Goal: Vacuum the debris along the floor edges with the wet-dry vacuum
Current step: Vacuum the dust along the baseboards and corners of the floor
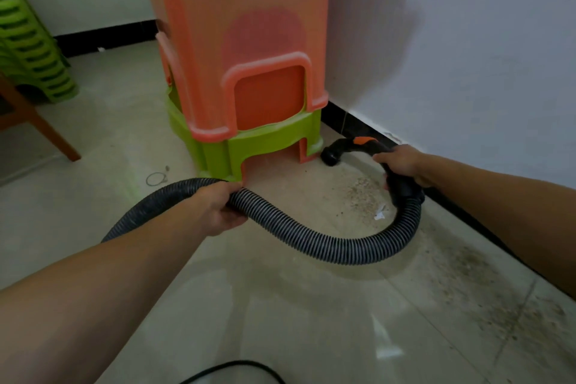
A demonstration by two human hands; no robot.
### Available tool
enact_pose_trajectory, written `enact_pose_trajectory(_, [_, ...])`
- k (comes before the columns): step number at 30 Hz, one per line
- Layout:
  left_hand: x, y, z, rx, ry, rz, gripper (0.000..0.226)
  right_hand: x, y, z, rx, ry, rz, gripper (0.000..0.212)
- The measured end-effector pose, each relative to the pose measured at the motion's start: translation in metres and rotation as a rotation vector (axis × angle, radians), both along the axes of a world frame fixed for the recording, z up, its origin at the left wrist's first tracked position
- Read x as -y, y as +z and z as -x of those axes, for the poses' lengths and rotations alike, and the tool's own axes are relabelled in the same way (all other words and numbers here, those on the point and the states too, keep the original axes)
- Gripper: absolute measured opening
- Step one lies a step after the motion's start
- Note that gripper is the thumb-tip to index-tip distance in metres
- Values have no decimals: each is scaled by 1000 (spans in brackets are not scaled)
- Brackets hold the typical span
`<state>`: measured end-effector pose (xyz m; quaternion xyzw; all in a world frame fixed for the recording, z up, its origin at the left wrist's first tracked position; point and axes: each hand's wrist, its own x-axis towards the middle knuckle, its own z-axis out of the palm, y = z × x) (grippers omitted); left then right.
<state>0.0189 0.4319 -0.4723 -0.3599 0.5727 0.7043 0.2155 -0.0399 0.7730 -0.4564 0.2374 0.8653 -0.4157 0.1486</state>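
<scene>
**Nozzle at the wall edge, dirt not yet cleared**

The left hand [215, 209] is closed around the ribbed hose [299, 231], lifting its slack. Best keep that loop off the scattered debris [364, 193], which lies between hose and baseboard [349, 125]. The right hand [402, 162] is wrapped round the handle [396, 174], nozzle [332, 157] low beside the stacked stools [249, 121]; sweep it slowly back along the edge.
</scene>
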Motion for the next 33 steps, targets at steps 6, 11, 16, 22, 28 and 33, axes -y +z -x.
enact_pose_trajectory(6, [0,3,-2,45,-44,44,17,13,6,-15,66,110,79,38])
enact_pose_trajectory(11, [-1,4,-8,91,-108,130,17,30,13,-29,146,241,85,38])
enact_pose_trajectory(16, [-1,4,-17,100,-142,169,13,44,23,-36,132,277,-11,37])
enact_pose_trajectory(22, [13,-7,-28,109,-63,189,24,45,32,-58,244,402,22,30])
enact_pose_trajectory(28, [-7,-18,-29,80,-9,205,10,14,27,-48,68,219,-98,31])
enact_pose_trajectory(33, [-27,-18,-17,18,27,136,24,-43,18,-27,-34,-46,-101,39])
